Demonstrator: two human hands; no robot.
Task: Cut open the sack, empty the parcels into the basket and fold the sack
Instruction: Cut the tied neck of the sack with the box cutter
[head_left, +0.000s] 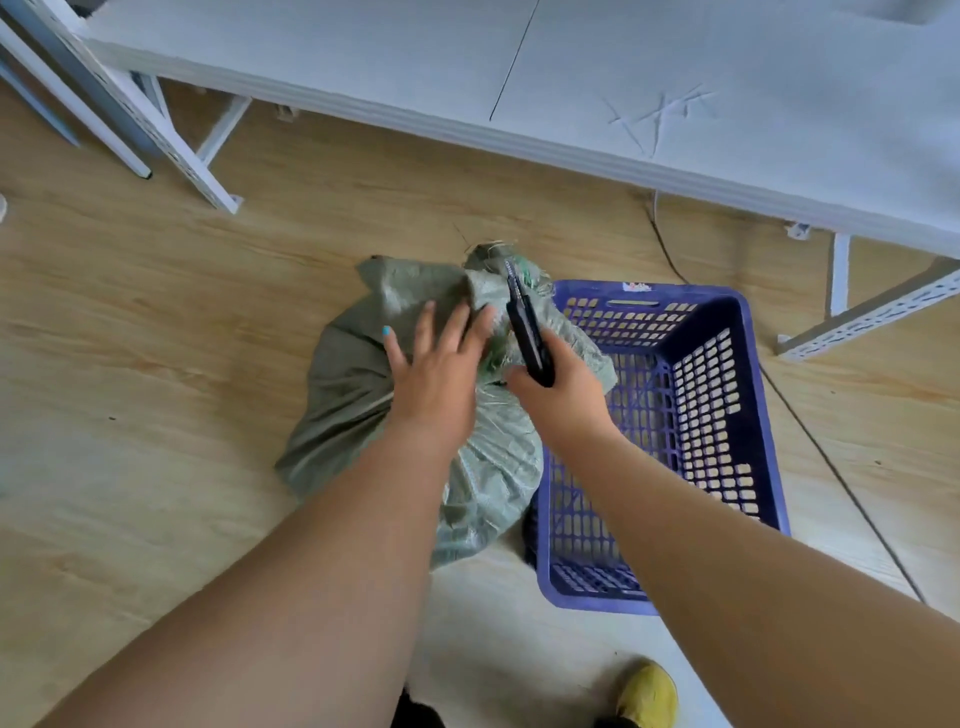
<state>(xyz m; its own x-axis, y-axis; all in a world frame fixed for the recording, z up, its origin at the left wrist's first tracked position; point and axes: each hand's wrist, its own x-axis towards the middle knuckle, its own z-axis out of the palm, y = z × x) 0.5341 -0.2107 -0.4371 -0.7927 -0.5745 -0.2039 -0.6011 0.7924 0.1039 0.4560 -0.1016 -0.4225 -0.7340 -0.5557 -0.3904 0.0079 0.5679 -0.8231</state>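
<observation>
A grey-green woven sack is sitting tied on the wooden floor, touching the left side of a blue plastic basket. The left hand is pressing on the sack's gathered top with fingers straight and spread. The right hand is gripping a black cutter, its tip pointing at the sack's tied neck. A white surface is standing beyond.
</observation>
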